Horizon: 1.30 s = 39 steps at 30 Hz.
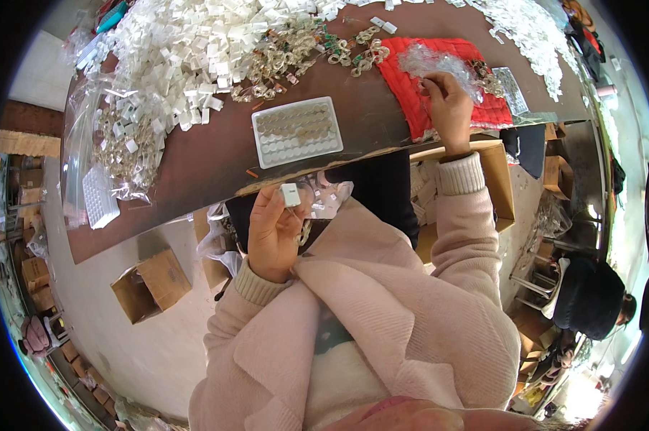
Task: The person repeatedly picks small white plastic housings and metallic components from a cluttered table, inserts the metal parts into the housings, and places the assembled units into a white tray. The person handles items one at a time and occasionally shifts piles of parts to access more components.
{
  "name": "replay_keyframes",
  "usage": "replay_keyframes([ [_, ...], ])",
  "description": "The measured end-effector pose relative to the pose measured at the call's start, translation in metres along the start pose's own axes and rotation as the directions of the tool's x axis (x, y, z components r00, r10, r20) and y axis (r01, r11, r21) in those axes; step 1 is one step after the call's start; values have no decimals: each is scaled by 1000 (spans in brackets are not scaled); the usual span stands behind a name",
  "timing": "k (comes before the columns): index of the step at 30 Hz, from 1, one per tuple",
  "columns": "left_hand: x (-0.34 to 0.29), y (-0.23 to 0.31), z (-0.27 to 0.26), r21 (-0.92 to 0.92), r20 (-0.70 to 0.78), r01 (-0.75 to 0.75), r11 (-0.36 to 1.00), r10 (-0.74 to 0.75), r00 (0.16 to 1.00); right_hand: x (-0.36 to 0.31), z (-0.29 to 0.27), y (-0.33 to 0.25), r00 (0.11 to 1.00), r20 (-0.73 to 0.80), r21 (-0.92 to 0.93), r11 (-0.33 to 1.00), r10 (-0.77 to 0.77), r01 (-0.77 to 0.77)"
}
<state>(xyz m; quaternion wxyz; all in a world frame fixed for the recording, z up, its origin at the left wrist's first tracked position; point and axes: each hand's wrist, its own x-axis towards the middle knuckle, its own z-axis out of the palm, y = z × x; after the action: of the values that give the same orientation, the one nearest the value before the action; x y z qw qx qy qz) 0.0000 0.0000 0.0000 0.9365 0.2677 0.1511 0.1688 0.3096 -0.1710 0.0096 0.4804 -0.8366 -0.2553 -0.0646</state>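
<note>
My left hand [271, 241], just off the table's near edge, pinches a small white plastic case [290, 195] between thumb and fingers. Behind it is a clear plastic bag [328, 199] with small white pieces in it, partly hidden by the hand. My right hand [450, 108] is over the red quilted cloth [411, 93] at the table's right. Its thumb and forefinger are pressed together beside crumpled clear plastic film [443, 65]; whatever they hold is too small to make out. A white tray [299, 159] of round, coin-like cells lies between the hands.
A large heap of white plastic cases [195, 57] covers the far left of the table, with bundles of thin wires [288, 57] next to it. More white pieces [533, 29] lie far right. Open cardboard boxes [152, 284] stand on the floor. Another person [590, 294] is at right.
</note>
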Motion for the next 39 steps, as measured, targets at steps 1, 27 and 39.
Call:
replay_keyframes([
  [1, -2, 2, 7, 25, -26, 1, 1000, 0, 1000, -6, 0, -15, 1000, -8, 81, 997, 3, -2],
  [27, -6, 5, 8, -33, -92, -45, 998, 42, 995, -19, -13, -2, 990, -99, 22, 995, 102, -100],
  [39, -3, -1, 10, -135, 56, -52, 989, 60, 997, -104, 42, -130, 815, 168, 314, 813, -555, 490],
])
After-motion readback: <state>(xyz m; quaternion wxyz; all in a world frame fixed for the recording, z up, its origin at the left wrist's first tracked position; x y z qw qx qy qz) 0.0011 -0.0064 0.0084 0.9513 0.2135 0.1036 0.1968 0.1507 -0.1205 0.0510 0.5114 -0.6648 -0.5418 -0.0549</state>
